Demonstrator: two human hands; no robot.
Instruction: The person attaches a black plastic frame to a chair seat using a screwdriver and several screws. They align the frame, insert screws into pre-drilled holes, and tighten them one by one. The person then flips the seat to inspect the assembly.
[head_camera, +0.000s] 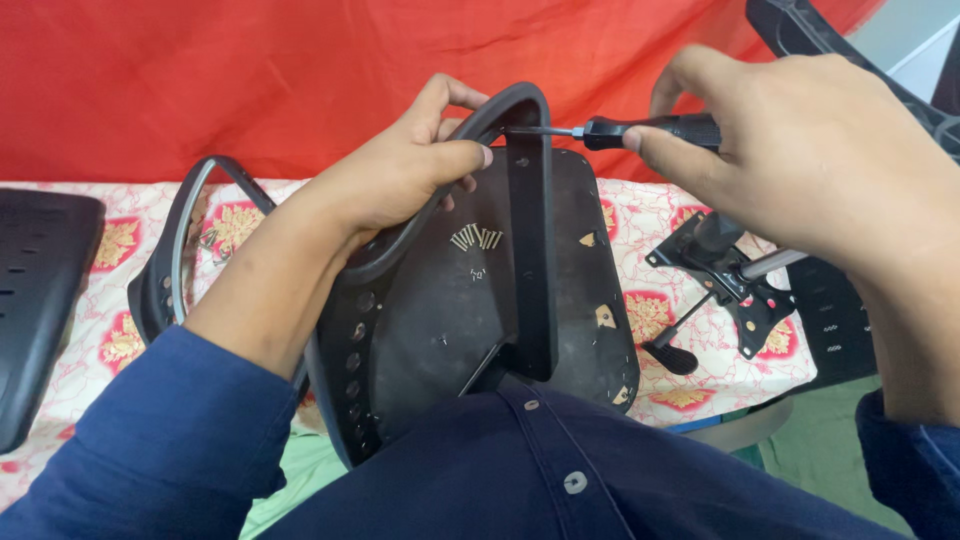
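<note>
A makeshift furniture-assembly workshop: chair parts (40, 290) lie on a floral-clothed table (660, 300) before a red drape (250, 80).

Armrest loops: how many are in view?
2. One armrest loop is upright on the seat pan, in the left hand; the other lies left. More may be hidden.

Dark navy long sleeves cover both forearms, the left sleeve (170, 440) and the right sleeve (915, 470). The navy shirt front (560, 470) shows 2 pale buttons, possibly snaps.
</note>
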